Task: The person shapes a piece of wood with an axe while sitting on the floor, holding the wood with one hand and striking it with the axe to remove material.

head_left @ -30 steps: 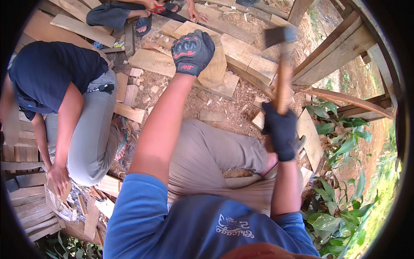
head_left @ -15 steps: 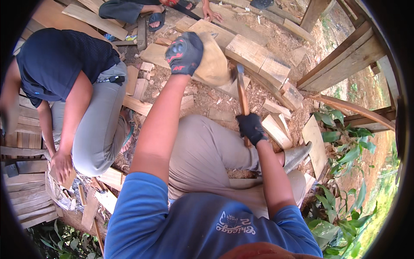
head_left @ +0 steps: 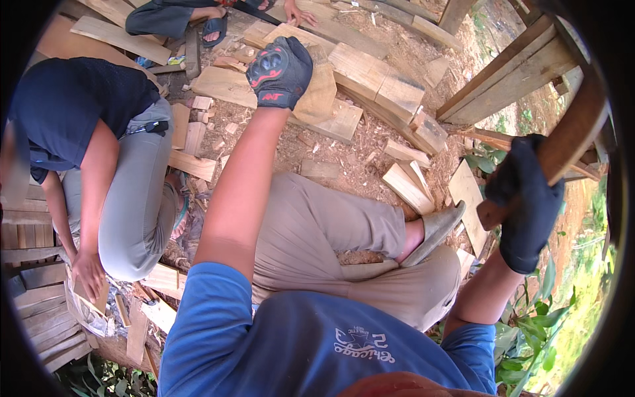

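Note:
My left hand (head_left: 280, 70), in a black glove with red marks, presses on an upright wooden block (head_left: 316, 92) on the ground ahead of me. My right hand (head_left: 526, 198), in a dark glove, grips the wooden handle of a tool (head_left: 562, 149) raised far out to my right. The tool's head is out of view at the frame's edge. My bent legs in tan trousers and a sandal (head_left: 433, 231) lie between the two hands.
A person in a dark shirt and grey trousers (head_left: 99, 172) crouches at my left, a hand on wood pieces. Another person's foot and hand (head_left: 218, 23) show at the top. Split wood pieces (head_left: 410, 185) and planks (head_left: 370, 73) litter the dirt. A timber frame (head_left: 509, 79) stands right.
My right hand struck down near the block half a second ago and has swung back up and out to the right. My left hand stays on the block.

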{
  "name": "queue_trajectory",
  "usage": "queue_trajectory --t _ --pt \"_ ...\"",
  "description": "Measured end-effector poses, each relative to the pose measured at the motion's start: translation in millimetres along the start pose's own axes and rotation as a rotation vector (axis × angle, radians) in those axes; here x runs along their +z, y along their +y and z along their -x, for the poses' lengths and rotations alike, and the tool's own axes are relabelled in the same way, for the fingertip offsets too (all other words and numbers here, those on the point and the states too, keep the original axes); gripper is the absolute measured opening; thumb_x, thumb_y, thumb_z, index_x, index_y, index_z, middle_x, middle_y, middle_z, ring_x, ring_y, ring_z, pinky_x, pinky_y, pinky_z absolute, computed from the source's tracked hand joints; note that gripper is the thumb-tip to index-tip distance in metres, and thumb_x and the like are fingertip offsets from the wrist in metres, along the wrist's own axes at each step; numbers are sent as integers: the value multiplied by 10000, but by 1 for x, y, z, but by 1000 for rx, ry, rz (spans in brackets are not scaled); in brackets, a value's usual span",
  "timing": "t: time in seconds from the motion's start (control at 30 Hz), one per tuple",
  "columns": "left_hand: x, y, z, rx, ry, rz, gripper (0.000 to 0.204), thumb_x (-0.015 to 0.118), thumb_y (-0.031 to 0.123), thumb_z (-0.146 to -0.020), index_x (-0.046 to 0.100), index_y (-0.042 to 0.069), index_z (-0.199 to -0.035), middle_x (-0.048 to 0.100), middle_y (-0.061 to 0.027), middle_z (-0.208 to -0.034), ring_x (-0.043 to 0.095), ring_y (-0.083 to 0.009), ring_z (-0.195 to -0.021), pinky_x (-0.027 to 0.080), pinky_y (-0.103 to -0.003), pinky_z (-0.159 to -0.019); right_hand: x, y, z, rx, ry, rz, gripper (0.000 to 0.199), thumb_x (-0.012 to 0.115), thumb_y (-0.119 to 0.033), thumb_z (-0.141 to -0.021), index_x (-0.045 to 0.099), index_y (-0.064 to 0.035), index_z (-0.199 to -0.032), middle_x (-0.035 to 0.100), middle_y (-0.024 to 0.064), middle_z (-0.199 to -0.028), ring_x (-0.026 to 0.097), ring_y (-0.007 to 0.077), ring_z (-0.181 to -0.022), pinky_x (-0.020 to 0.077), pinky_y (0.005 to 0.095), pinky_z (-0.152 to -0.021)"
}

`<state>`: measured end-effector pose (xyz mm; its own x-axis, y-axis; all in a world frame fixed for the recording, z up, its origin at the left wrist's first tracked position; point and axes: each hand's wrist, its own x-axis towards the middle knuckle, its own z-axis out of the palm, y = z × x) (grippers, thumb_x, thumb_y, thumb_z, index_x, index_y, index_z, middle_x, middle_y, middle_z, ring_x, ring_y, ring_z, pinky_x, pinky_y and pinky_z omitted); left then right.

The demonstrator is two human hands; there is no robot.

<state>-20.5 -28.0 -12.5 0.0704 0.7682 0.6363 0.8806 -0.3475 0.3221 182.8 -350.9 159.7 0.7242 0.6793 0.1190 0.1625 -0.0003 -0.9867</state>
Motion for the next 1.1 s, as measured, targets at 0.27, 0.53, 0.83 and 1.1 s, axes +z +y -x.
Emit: queue_trajectory --t 0.27,0.53,0.83,1.1 --pt "-2 2 -19 26 13 -1 421 471 334 -1054 739 64 -875 762 -200 -871 746 -437 -845 580 -570 -734 2 25 13 20 78 -8 165 747 -130 -977 644 -34 -1064 570 15 -683 519 109 -516 422 270 -497" --pt "0 14 4 -110 -9 87 482 453 373 -1068 745 55 -855 762 -221 -890 738 -455 -845 576 -574 -753 9 65 22 277 -99 125 163 825 -151 -918 707 -38 -913 615 6 -644 551 82 -512 427 260 -495" --pt "-1 -8 0 -80 -268 77 608 337 451 -1083 809 71 -1030 788 -186 -1065 733 -470 -1014 568 -571 -913 25 120 59 319 -236 189 153 843 -58 -889 692 -56 -913 631 -20 -714 576 54 -608 452 256 -541" --pt "-5 -19 12 -162 -216 76 596 355 415 -1074 815 55 -958 783 -230 -1003 744 -466 -969 581 -571 -883 45 32 39 -153 38 -180 68 767 10 -944 719 -37 -933 646 20 -722 587 66 -614 441 250 -544"
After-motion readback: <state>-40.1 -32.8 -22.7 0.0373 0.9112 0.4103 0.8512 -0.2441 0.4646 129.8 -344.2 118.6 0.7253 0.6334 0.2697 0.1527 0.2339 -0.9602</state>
